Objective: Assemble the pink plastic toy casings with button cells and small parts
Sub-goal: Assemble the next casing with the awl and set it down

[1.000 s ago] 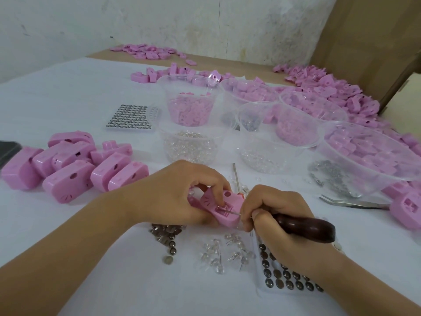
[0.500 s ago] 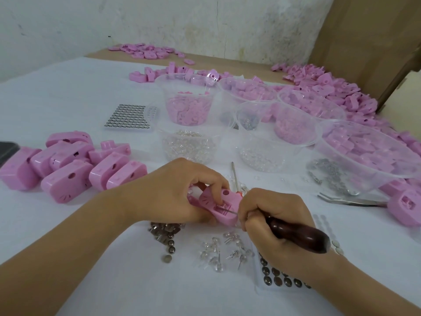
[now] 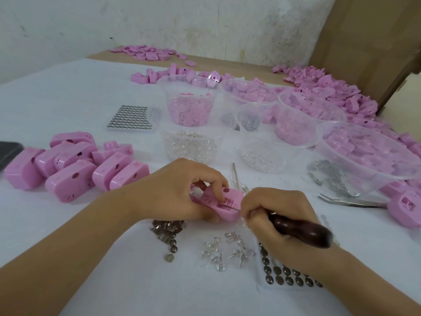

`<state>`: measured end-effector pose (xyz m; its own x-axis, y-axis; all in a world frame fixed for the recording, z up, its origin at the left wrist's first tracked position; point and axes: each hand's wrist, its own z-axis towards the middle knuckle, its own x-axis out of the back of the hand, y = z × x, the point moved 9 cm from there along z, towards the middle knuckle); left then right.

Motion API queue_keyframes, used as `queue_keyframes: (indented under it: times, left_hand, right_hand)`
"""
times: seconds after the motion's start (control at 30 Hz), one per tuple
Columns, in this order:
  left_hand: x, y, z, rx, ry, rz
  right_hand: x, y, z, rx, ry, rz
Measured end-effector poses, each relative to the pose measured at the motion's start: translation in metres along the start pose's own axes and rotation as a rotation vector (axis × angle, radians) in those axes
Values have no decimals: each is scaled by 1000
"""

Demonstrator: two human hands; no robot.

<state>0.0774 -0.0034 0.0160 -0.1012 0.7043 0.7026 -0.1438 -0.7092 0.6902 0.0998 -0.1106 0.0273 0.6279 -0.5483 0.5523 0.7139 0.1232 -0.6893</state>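
My left hand [image 3: 180, 190] grips a pink toy casing [image 3: 224, 202] just above the white table, thumb under it and fingers over its top. My right hand [image 3: 275, 215] is closed on a dark wooden-handled awl [image 3: 300, 231], whose thin metal tip touches the slotted recess of the casing. Loose button cells [image 3: 169, 233] lie below the left hand. Clear LEDs [image 3: 227, 249] are scattered in front. A tray of button cells [image 3: 287, 277] sits partly under my right wrist.
A pile of pink casings [image 3: 75, 163] lies at the left. Clear tubs [image 3: 191, 99] hold pink parts, LEDs and metal bits behind my hands. Tweezers [image 3: 348, 201] lie at the right, a full cell tray [image 3: 131, 117] at the back left, a dark phone [image 3: 9, 153] at the left edge.
Both hands have stayed on the casing and awl. The awl tip has shifted slightly within the casing's recess; nothing was picked up or let go.
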Motion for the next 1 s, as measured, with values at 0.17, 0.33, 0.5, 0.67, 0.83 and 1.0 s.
queue_keyframes:
  times: [0.17, 0.33, 0.5, 0.67, 0.83, 1.0]
  left_hand:
    - [0, -4, -2, 22, 9, -29]
    - [0, -1, -2, 5, 9, -41]
    - [1, 1, -1, 5, 16, -13]
    - [0, 1, -1, 7, -1, -18]
    - [0, -1, -1, 21, -1, -13]
    - [-1, 0, -1, 7, -8, -11]
  right_hand:
    - [11, 2, 3, -66, 12, 106]
    - [5, 4, 1, -56, 38, 89]
    - [1, 11, 4, -77, 10, 78]
    - [0, 23, -4, -170, 47, 107]
    - [2, 23, -8, -189, 58, 135]
    - [3, 12, -7, -136, 59, 154]
